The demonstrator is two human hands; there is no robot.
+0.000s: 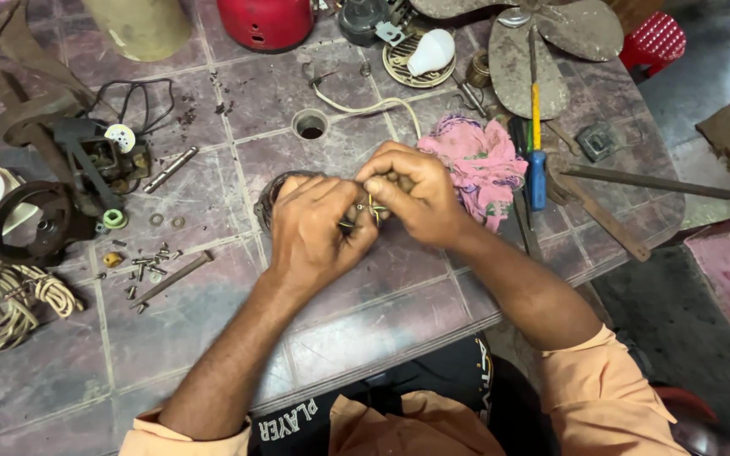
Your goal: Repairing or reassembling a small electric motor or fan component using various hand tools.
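Both hands meet over the middle of a tiled table [213, 338]. My left hand [314, 232] grips a dark round motor part [270, 196] that is mostly hidden under it. My right hand [411, 190] pinches thin wires [369, 211] coming from that part, fingertips touching those of the left hand. A pink cloth [479, 165] lies just right of my right hand.
Loose screws and washers [145, 266] lie left of my hands with a dark bracket assembly [69, 181] and a coiled cord [2, 300]. A blue-handled screwdriver [536, 143], metal bars [627, 181], dusty fan blades [542, 42], a white bulb [431, 52] and a red housing [265, 21] sit farther back.
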